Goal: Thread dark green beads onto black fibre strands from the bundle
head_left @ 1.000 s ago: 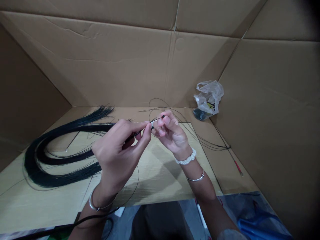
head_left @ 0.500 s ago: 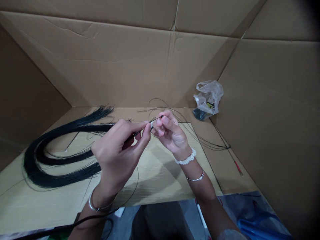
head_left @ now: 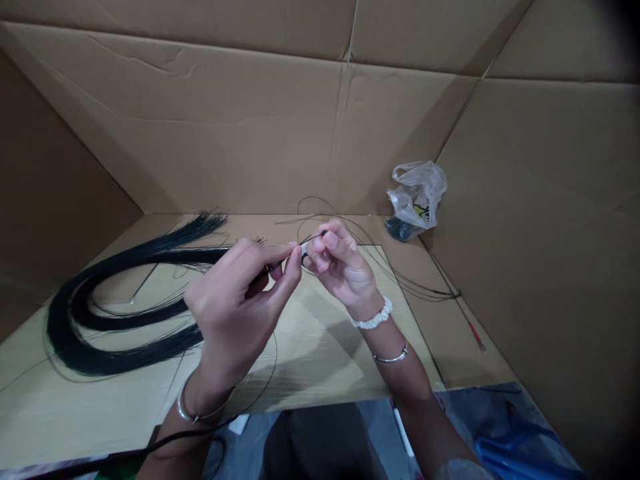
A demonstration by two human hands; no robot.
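Brown cardboard walls (head_left: 225,147) are rising behind the desk (head_left: 345,360) and along its left and right sides, with creases running across the back one. A clear plastic bag (head_left: 420,183) is slumping at the desk's far right corner, its top crumpling and a yellow-and-black mark showing through low down. A slim item (head_left: 475,330) with a red section is lying by the right edge, toward the near corner. Past the near right corner, something blue (head_left: 520,447) is showing, its kind unclear.
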